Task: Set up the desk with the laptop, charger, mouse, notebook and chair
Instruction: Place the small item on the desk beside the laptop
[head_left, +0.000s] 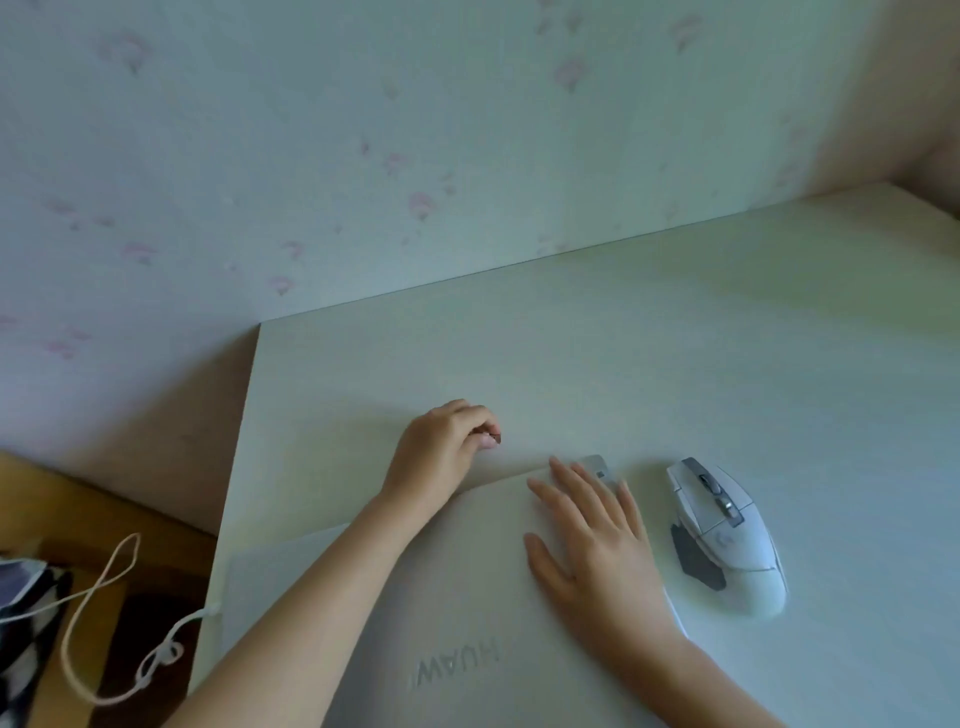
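A closed silver laptop (467, 597) lies on the pale desk (675, 364) at its front edge. My right hand (597, 540) rests flat on the lid with straight fingers, its fingertips reaching a small grey piece (596, 464) at the lid's far corner. My left hand (441, 447) sits just past the lid's far edge, fingers curled, pinching a small dark object (496, 439) too small to identify. To the right of the laptop, a white mouse (727, 535) sits on the desk. A white cable (104, 587) leaves the laptop's left side and loops down beside the desk.
A papered wall (363, 130) runs along the desk's far edge and meets a side wall at the right. Left of the desk, a brown floor (52, 509) and a dark patterned thing (26, 613) show below the cable.
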